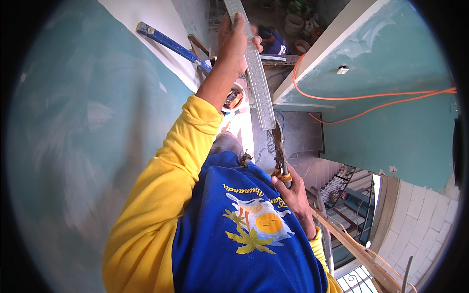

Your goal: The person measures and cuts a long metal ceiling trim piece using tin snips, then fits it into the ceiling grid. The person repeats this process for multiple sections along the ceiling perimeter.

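Note:
My left hand (233, 48) is raised, its fingers closed around a long galvanized metal channel (261, 90) with a dimpled, perforated face. The channel slants down from the top edge to a square-cut end. My right hand (296, 195), lower and nearer my body, grips tin snips (280, 151) by orange-and-dark handles. The blades point up and reach the channel's lower end; whether they bite into the metal cannot be made out. Below my left wrist stands a white bucket (242, 99) with orange and dark items inside.
A blue spirit level (171, 46) leans by the left wall. Orange cords (376, 95) run along the green wall at right. Another person (273, 41) is low down beyond the channel, near buckets (294, 23). A wooden beam (359, 251) and a metal railing (359, 281) lie lower right.

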Available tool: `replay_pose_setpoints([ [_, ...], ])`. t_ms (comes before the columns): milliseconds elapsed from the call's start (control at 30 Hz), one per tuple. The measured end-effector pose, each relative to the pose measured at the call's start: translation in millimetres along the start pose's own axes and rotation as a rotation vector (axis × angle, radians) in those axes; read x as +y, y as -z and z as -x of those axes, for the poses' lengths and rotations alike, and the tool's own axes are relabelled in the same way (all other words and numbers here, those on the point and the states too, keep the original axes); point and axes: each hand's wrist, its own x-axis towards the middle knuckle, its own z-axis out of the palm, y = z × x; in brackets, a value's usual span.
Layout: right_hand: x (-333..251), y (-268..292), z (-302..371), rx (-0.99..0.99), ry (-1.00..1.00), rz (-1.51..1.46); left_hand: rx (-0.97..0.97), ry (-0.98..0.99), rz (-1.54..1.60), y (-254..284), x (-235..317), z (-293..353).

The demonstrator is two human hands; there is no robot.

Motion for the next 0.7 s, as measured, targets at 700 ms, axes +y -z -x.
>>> replay_pose_setpoints([
  [700, 34, -30, -1, 0.250, 0.100, 0.093, -0.003, -0.008, -0.050, -3, -2, 3],
])
